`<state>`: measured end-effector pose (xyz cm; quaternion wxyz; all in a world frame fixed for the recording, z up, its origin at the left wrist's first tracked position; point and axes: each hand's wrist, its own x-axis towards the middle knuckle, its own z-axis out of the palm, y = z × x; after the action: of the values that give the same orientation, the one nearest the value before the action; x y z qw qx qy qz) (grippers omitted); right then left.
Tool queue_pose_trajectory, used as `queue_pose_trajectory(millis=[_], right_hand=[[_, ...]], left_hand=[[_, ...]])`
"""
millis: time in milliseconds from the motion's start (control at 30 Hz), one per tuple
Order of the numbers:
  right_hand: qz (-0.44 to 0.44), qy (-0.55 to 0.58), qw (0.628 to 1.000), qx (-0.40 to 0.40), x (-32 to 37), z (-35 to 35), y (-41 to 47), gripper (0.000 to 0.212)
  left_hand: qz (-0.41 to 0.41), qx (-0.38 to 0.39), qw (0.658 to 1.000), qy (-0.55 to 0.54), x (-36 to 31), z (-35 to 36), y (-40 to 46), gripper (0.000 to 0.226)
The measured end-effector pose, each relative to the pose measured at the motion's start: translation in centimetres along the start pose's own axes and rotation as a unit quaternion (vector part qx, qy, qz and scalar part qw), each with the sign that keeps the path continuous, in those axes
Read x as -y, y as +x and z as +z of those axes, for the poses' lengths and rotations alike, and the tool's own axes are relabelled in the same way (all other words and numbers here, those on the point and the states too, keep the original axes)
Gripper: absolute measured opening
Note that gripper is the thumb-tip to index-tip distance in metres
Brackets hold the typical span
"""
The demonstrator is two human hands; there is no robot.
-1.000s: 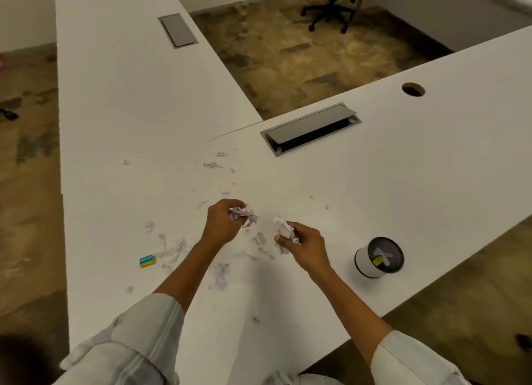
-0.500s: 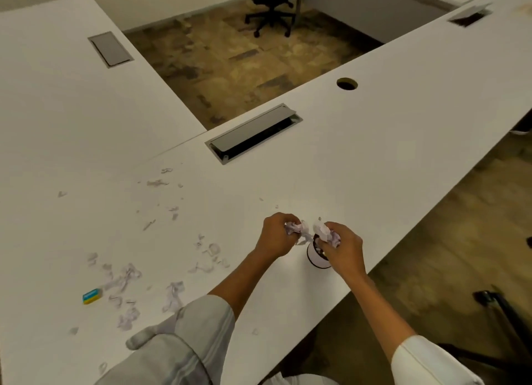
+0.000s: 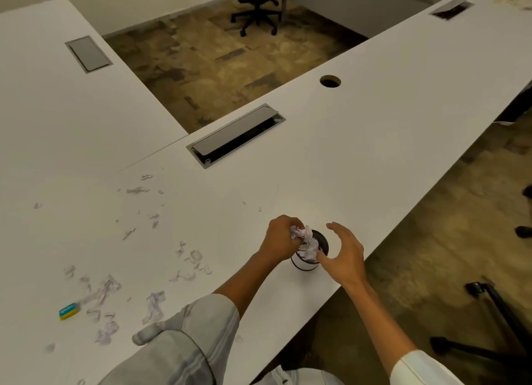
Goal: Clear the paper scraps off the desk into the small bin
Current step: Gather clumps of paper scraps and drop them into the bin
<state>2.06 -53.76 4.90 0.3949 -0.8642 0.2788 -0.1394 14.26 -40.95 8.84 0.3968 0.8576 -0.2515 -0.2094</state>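
Observation:
A small white bin (image 3: 305,265) with a dark rim stands near the front edge of the white desk (image 3: 359,160). My left hand (image 3: 280,240) grips a crumpled wad of paper scraps (image 3: 302,233) right over the bin's mouth. More crumpled paper (image 3: 309,252) lies inside the bin. My right hand (image 3: 342,255) hovers beside the bin on its right, fingers spread and holding nothing. Several small paper scraps (image 3: 103,295) lie scattered over the desk to the left.
A teal and yellow eraser (image 3: 69,310) lies at the left among the scraps. A grey cable hatch (image 3: 236,135) and a round cable hole (image 3: 330,81) sit further back. A black office chair (image 3: 257,7) stands on the floor beyond. The desk's front edge runs just right of the bin.
Both hands carried their paper wads right to the bin. My right hand has let its wad go into the bin and opened. The left still holds its wad.

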Motion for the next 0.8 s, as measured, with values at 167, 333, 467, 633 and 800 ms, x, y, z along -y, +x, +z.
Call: queue_pose_trajectory(millis=[167,333,467,633,800], right_hand=[[0.046,0.023,0.998,-0.024,-1.4,-1.6,0.1,0.061],[0.056,0.036,0.998,-0.02,-2.0,-1.8,-0.1,0.049],[0.055,0.034,0.998,-0.006,-1.5,-0.8,0.1,0.036],[0.014,0.017,1.0,-0.001,-0.2,0.4,0.9,0.027],[-0.071,-0.141,0.983,0.098,1.9,1.9,1.9,0.016]], left_hand=[[0.012,0.081,0.995,0.055,-1.5,1.4,0.3,0.037],[0.002,0.157,0.984,0.085,-1.3,1.5,0.0,0.084],[-0.02,0.183,0.982,0.042,-0.9,0.6,0.0,0.099],[-0.041,0.173,0.981,-0.076,0.8,-1.4,-0.7,0.091],[-0.075,0.13,0.983,-0.103,4.0,-3.3,-2.4,0.075]])
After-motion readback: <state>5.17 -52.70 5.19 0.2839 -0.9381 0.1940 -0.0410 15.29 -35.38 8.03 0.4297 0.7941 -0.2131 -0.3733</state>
